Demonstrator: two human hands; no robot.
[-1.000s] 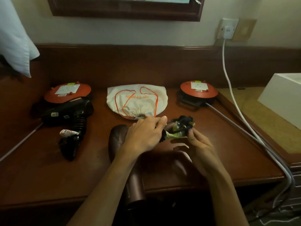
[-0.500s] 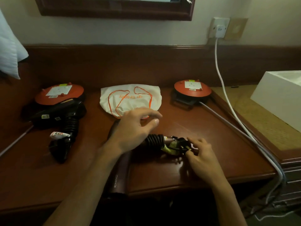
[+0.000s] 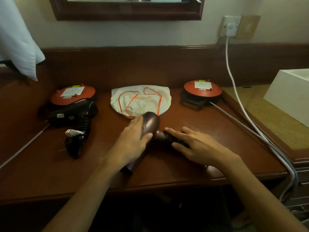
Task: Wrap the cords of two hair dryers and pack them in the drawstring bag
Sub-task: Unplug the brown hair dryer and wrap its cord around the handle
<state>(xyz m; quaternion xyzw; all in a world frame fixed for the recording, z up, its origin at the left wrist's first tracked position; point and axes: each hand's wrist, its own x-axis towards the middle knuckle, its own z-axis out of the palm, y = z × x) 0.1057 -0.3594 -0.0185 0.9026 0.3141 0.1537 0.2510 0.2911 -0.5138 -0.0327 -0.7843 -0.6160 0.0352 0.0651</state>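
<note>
A brown hair dryer [image 3: 150, 125] lies on the wooden desk [image 3: 50, 173], its rounded end touching the mouth of the white drawstring bag [image 3: 140, 99] with orange cord. My left hand [image 3: 133, 141] grips the dryer's body. My right hand [image 3: 194, 144] rests flat, fingers spread, over the dryer's handle and its coiled black cord [image 3: 172, 138]; the plug end is hidden under it. A black hair dryer [image 3: 73, 113] with its coiled cord wrapped and a white tag lies at the left.
Two orange cable reels stand at the back, one at the left [image 3: 73, 96] and one at the right [image 3: 203, 89]. A white cable [image 3: 234, 81] runs from the wall socket [image 3: 231, 26] down the desk's right side. A white box [image 3: 291, 96] sits at far right.
The brown dryer has moved up the desk toward the bag. My left hand went from hovering open to gripping its body. My right hand shifted from the plug bundle to lying flat over the coiled cord.
</note>
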